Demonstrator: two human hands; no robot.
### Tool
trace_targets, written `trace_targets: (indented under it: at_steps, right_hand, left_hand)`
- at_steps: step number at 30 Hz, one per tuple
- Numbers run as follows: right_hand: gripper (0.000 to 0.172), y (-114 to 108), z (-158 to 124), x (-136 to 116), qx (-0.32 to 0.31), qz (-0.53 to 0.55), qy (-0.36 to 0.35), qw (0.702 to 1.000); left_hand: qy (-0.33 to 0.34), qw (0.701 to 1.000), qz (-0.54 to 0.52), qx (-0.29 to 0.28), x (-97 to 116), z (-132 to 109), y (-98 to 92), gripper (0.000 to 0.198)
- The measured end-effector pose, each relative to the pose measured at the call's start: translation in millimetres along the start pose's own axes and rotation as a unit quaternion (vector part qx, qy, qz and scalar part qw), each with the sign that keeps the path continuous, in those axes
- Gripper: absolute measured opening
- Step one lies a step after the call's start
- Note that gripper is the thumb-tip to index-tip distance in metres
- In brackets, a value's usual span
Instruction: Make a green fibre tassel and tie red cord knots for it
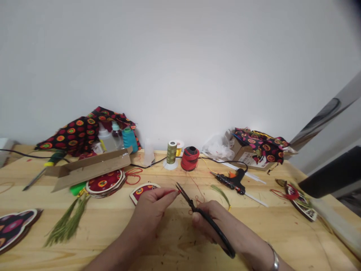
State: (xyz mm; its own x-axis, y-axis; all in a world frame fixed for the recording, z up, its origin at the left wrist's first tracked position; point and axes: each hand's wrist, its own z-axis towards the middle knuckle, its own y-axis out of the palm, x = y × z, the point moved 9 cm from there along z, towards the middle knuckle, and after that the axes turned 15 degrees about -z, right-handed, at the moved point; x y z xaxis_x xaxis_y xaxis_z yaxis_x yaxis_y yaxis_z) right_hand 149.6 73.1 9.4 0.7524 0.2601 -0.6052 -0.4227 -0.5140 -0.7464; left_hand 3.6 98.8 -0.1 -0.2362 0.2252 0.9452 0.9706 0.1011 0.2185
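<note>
Black-handled scissors are in my right hand, their slightly parted blades pointing up and left. My left hand pinches a red cord between thumb and fingertips, its end close beside the scissor blades. Under and behind my left hand lies a patterned piece with a pale border, partly covered by the hand. Loose red thread runs over the table behind the scissors, towards a red thread spool. Most fingers of my right hand are hidden behind the handles.
At the back stand an olive thread spool and a clear bottle. A glue gun lies right. Left are a cardboard tray, round patterned pieces, a green tassel and a screwdriver. A cardboard box holds patterned cloth.
</note>
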Motion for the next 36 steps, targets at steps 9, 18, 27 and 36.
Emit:
trace_targets:
  at_steps: [9, 18, 27, 36]
  right_hand:
    - [0.045, 2.8, 4.2, 3.5, 0.02, -0.003, -0.012, 1.0]
    - [0.041, 2.2, 4.5, 0.3, -0.004, -0.005, -0.016, 1.0]
    - [0.043, 4.2, 8.1, 7.9, 0.011, -0.005, -0.025, 1.0]
    - [0.044, 2.5, 7.4, 5.2, 0.007, 0.004, -0.023, 1.0]
  left_hand:
    - [-0.009, 1.0, 0.005, -0.009, -0.8, -2.3, 2.4, 0.017]
    - [-0.009, 1.0, -0.006, -0.017, -3.5, -2.1, 2.5, 0.015]
    - [-0.006, 1.0, -0.011, -0.011, -2.2, 0.4, 2.0, 0.017]
    - [-0.007, 1.0, -0.011, -0.002, -3.1, -0.4, 0.6, 0.016]
